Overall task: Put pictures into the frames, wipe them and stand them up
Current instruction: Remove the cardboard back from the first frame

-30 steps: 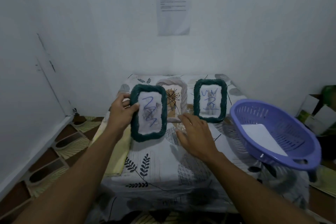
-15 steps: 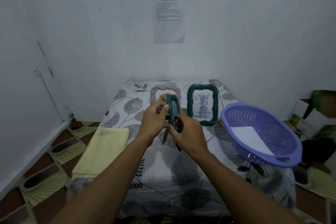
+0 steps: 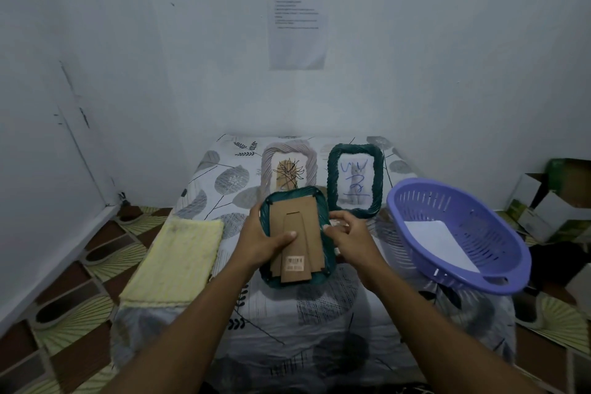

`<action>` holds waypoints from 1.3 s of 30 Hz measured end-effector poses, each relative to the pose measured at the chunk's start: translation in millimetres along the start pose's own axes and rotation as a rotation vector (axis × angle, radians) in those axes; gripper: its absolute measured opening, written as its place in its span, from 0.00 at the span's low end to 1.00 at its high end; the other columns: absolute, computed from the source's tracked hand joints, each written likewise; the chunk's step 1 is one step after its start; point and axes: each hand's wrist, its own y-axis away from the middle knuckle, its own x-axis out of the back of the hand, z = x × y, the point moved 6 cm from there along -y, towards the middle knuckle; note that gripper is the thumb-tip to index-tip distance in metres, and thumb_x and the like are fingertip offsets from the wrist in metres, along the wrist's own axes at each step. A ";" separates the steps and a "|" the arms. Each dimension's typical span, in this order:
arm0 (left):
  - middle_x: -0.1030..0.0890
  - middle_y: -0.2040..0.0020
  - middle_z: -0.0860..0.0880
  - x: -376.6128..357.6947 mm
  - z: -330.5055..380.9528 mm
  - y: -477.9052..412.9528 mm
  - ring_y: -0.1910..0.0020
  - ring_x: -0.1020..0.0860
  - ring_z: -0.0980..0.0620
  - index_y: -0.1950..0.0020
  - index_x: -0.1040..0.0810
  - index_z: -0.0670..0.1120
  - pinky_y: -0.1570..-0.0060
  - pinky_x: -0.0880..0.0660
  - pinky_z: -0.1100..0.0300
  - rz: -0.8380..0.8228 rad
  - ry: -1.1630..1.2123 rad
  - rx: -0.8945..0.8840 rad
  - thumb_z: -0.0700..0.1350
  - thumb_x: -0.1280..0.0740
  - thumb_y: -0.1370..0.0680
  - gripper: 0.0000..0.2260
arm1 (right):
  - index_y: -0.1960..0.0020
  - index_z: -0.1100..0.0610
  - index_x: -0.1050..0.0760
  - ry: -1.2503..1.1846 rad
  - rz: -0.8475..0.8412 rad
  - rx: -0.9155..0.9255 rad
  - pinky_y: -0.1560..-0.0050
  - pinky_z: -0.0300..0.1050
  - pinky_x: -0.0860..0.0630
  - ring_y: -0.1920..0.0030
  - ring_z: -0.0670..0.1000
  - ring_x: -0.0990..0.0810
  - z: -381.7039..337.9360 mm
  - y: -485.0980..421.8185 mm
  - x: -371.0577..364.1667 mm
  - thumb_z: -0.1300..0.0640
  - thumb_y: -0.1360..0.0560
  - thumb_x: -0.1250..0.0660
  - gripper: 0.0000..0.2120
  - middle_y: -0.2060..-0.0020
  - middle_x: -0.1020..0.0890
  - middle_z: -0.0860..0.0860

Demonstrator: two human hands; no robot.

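Observation:
A dark green woven frame [image 3: 297, 211] is held over the table with its brown cardboard back and fold-out stand facing me. My left hand [image 3: 262, 240] grips its left edge, thumb pressed on the stand. My right hand [image 3: 348, 233] holds the right edge with curled fingers. Behind it, two frames stand upright near the wall: a pale grey woven frame [image 3: 289, 166] with a dark scribbled picture and a second dark green frame [image 3: 355, 181] with a blue-scribbled cat picture.
A folded yellow cloth [image 3: 179, 262] lies at the table's left edge. A purple plastic colander basket [image 3: 460, 233] with a white sheet [image 3: 438, 240] inside overhangs the right side. Cardboard boxes [image 3: 550, 201] sit on the floor at right. The wall is close behind the leaf-patterned table [image 3: 319, 313].
The green frame was face-up in my left hand, then turned edge-on, and now shows its back. My right hand rose from the table to take the frame's right edge.

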 end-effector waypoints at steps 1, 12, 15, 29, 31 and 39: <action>0.23 0.41 0.52 -1.0 -1.1 -0.3 0.44 0.22 0.54 0.33 0.36 0.53 0.46 0.23 0.54 -0.005 0.013 -0.027 0.46 0.20 0.35 0.37 | 0.42 0.48 0.27 0.073 0.010 0.011 0.64 0.49 0.19 0.56 0.49 0.18 0.6 -2.1 0.8 0.52 0.22 0.35 0.09 0.56 0.20 0.48; 0.23 0.38 0.49 -11.6 -8.4 -3.5 0.45 0.23 0.53 0.36 0.34 0.54 0.49 0.24 0.54 0.155 0.005 0.049 0.57 0.39 0.20 0.15 | 0.40 0.51 0.27 0.045 0.186 -0.002 0.43 0.55 0.23 0.47 0.50 0.22 3.5 -16.5 -9.2 0.46 0.20 0.39 0.14 0.42 0.20 0.52; 0.27 0.35 0.52 -13.5 -6.8 -5.4 0.37 0.28 0.52 0.30 0.33 0.48 0.37 0.30 0.52 0.171 -0.087 0.016 0.57 0.41 0.20 0.21 | 0.32 0.54 0.28 0.063 0.206 -0.031 0.39 0.57 0.25 0.39 0.55 0.23 6.7 -17.0 -13.3 0.41 0.22 0.39 0.24 0.39 0.21 0.52; 0.21 0.58 0.45 -16.1 -3.6 -9.2 0.59 0.23 0.51 0.47 0.27 0.44 0.61 0.28 0.60 0.236 -0.184 -0.112 0.49 0.43 0.18 0.10 | 0.45 0.61 0.24 0.149 0.345 0.078 0.55 0.49 0.28 0.62 0.47 0.29 7.4 -20.5 -6.5 0.49 0.19 0.41 0.16 0.59 0.24 0.54; 0.21 0.57 0.46 -16.4 -4.0 -9.5 0.59 0.24 0.52 0.47 0.26 0.44 0.61 0.29 0.61 0.217 -0.187 -0.115 0.47 0.44 0.17 0.10 | 0.60 0.59 0.27 0.170 0.347 0.094 0.66 0.46 0.35 0.68 0.49 0.31 8.5 -19.7 -5.6 0.52 0.18 0.43 0.16 0.67 0.26 0.54; 0.23 0.43 0.51 -15.4 -12.6 -9.3 0.45 0.25 0.54 0.34 0.28 0.46 0.46 0.29 0.57 0.140 -0.083 -0.040 0.47 0.46 0.16 0.14 | 0.58 0.59 0.26 0.058 0.287 -0.025 0.61 0.47 0.35 0.65 0.51 0.29 23.3 -29.5 -0.5 0.49 0.19 0.43 0.17 0.66 0.25 0.54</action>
